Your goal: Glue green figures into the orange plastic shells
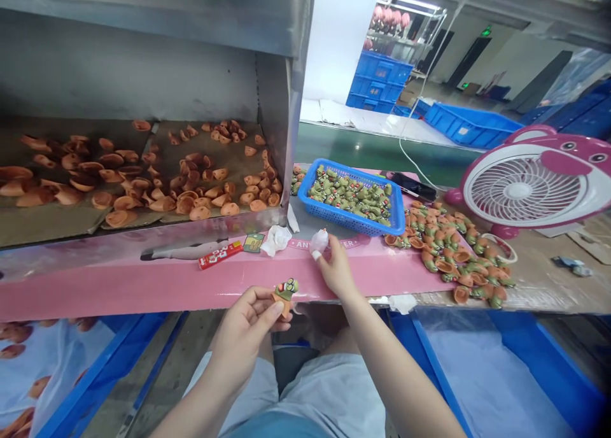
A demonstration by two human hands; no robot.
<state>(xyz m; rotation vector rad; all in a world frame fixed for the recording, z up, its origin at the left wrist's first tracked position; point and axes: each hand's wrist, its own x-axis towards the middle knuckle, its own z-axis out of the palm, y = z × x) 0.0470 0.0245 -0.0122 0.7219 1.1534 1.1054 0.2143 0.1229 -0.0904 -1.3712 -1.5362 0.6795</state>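
Orange shell-like pieces (186, 186) lie scattered over the floor of an open-fronted booth (275, 97) on the left. On the pink work surface (119, 288), a red strip (220, 254) lies near the booth's front edge. Right of it, close to the near edge, the left hand (255, 320) pinches a small figure (286, 289) (green head with big white eyes, orange below) between thumb and fingers. Farther off sits a crumpled white tissue (275, 240). Next, the right hand (337, 269) has its thumb and fingers closed on a small pale bottle-like object (319, 240); whether that touches the surface, I cannot tell. Just beyond stands a blue basket (334, 215) of green pieces (351, 195). Green-and-orange pieces (458, 253) spread to its right, before a pink animal-shaped fan (529, 183).
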